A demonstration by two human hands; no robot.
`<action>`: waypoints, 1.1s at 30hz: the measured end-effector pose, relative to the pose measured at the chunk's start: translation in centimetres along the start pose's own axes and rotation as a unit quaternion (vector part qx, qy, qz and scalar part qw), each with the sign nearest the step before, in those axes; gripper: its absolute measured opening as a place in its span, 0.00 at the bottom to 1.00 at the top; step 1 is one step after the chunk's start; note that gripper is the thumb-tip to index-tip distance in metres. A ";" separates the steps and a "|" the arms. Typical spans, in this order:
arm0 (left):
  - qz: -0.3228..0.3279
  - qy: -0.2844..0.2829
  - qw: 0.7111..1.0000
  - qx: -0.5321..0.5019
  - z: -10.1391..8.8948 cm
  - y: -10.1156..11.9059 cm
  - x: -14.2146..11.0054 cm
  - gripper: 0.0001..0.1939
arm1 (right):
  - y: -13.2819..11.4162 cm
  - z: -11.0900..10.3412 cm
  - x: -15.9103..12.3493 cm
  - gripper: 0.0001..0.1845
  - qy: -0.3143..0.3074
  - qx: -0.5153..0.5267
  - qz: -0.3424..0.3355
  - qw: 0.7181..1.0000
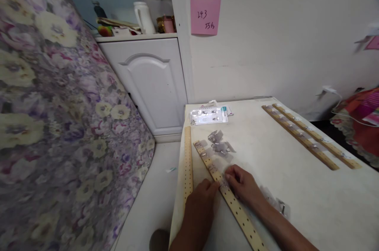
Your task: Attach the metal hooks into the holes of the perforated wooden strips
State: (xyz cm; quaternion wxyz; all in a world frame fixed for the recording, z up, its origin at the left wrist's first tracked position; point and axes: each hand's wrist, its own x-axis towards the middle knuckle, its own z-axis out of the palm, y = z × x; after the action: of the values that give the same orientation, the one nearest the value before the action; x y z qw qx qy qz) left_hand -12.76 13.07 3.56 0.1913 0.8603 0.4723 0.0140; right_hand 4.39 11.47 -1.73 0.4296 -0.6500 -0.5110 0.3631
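Observation:
A long wooden strip with rows of holes (242,216) lies slantwise on the table, with small clear plastic pieces bearing metal bits along its far part. My left hand (204,197) is closed, its fingertips pinching the strip's left edge. Across from it, my right hand (241,184) is curled, thumb and fingers pinched on a clear plastic piece (224,185) at the strip; the fingertips are partly hidden. Beyond the hands lie small clear bags with metal parts (220,147). Left of the strip, another holed wooden strip (188,160) runs along the table edge.
Two strips with attached pieces (299,134) lie at the table's right side. A blister pack with metal parts (209,116) rests near the wall. More clear bags (276,203) lie under my right forearm. A floral curtain (74,104) hangs left, beside a white cabinet (148,89).

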 end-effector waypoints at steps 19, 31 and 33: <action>-0.027 0.001 0.999 0.025 -0.7 1.2 0.0 0.20 | 0.5 0.4 0.8 0.09 0.012 -0.006 0.035 0.999; 0.008 0.022 1.000 -0.016 0.8 -0.6 0.1 0.24 | 0.6 0.3 0.3 0.09 0.002 0.031 -0.001 1.000; 0.010 0.021 1.000 -0.020 1.0 -0.7 0.1 0.24 | 0.6 0.2 0.3 0.10 0.005 0.033 -0.006 0.999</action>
State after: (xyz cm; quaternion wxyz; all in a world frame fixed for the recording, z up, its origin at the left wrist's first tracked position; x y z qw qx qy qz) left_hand -13.04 13.21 2.38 0.1982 0.8604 0.4675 0.0435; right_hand 4.46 11.73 -2.43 0.4558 -0.6339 -0.5006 0.3740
